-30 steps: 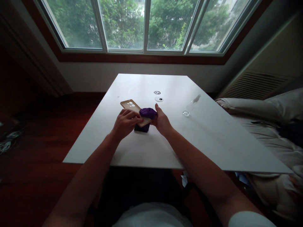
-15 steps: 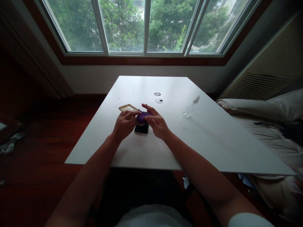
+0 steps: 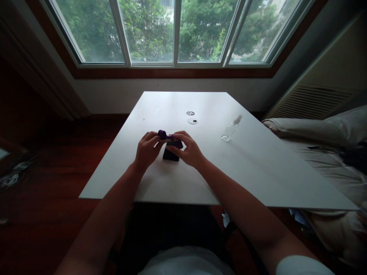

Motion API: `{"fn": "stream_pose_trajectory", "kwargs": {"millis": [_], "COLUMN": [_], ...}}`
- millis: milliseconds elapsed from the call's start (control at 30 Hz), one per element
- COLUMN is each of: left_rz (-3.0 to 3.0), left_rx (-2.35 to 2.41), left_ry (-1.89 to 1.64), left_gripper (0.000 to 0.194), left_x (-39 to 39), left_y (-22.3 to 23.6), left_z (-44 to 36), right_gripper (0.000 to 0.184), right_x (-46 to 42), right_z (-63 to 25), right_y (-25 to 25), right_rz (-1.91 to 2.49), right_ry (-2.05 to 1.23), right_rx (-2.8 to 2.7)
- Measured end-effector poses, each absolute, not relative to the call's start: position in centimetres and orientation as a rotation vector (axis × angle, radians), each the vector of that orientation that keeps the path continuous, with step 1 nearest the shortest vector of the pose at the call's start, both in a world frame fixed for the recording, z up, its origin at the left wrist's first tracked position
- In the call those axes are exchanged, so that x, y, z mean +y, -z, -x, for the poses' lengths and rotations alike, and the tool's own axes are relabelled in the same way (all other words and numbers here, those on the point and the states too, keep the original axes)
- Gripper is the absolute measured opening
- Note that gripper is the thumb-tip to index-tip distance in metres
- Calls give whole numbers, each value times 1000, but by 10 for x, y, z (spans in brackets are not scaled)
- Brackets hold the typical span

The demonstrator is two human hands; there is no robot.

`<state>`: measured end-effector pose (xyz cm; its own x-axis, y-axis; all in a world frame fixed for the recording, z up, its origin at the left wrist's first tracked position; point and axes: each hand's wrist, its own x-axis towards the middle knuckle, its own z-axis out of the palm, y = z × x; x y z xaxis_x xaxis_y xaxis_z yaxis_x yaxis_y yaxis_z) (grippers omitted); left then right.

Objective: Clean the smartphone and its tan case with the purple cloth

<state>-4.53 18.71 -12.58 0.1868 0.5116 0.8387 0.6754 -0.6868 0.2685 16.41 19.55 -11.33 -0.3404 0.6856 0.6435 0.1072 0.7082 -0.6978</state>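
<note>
My left hand (image 3: 145, 149) and my right hand (image 3: 188, 151) meet over the middle of the white table (image 3: 258, 168), fingers curled. Between them they pinch a purple cloth (image 3: 164, 134) bunched over a tan phone case. Only a thin pale edge of the case (image 3: 167, 139) shows between the fingers. A dark phone (image 3: 171, 155) lies flat on the table just under the hands.
A clear small spray bottle (image 3: 231, 130) lies on its side to the right of the hands. Two small round things (image 3: 192, 121) sit further back. A bed with pillows (image 3: 315, 130) borders the table's right side. Windows run along the far wall.
The tan case, held out flat to the left before, has been turned edge-on and drawn between both hands. The purple cloth now covers it, and my right hand's fingers have closed over it.
</note>
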Motion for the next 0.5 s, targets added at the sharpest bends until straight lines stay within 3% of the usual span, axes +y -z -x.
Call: {"fn": "stream_pose_trajectory", "kwargs": {"millis": [67, 200, 267, 300, 433, 500], "left_rz": [2243, 2150, 2201, 2249, 2402, 2415], "left_rx": [-1181, -1329, -1340, -1304, -1139, -1131], "left_ry": [1603, 1780, 1765, 1732, 1612, 1620], "left_gripper": [11, 55, 67, 63, 15, 7], "left_x": [187, 186, 186, 186, 188, 189], "left_y": [128, 132, 132, 131, 126, 125], "left_z": [44, 43, 43, 43, 43, 43], "right_gripper": [39, 23, 19, 18, 22, 23], "right_x": [195, 196, 196, 196, 196, 196], "right_z": [-164, -165, -166, -166, -167, -167], "right_y": [115, 119, 119, 119, 119, 119], "right_rz": [616, 767, 834, 856, 889, 872], "right_ry": [-687, -714, -710, -708, -705, -716], "right_rx": [-1861, -1837, -1814, -1809, -1815, -1831]}}
